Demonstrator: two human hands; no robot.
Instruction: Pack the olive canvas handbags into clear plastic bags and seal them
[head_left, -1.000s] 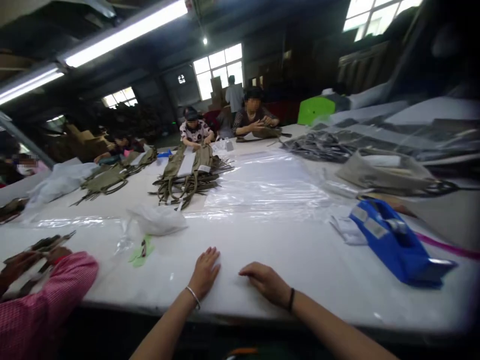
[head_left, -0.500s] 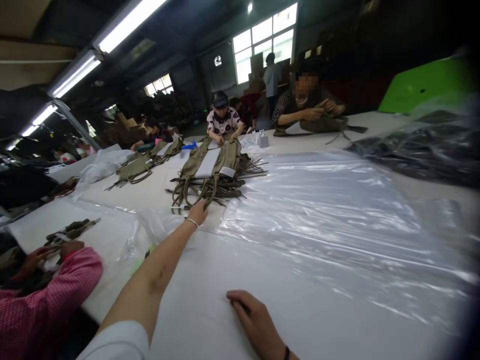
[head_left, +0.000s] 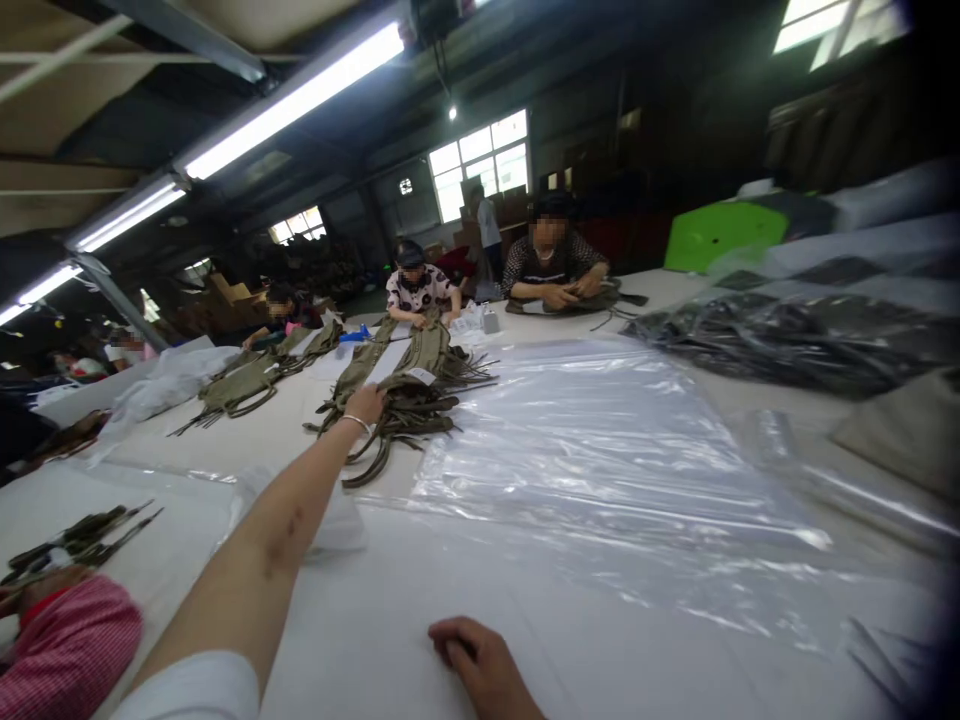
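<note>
My left hand reaches forward to a stack of olive-green fabric bags and grips the near edge of the top one. Its fingertips are partly hidden against the cloth. A white sheet lies along the middle of that bag, and a small white label sits at its near right corner. Straps and cords stick out from the stack, and a loop handle hangs below my hand. My right hand is low over the white table, fingers loosely curved and holding nothing.
Clear plastic sheets cover the table right of the stack. Dark plastic-wrapped goods and a green panel are at the right. A co-worker's pink checked sleeve is at lower left; other people work across the white table.
My left hand has moved from the bag handles up to the top bag's near edge. The near handle now hangs lower. The view has swung to the right; my right hand stays low.
</note>
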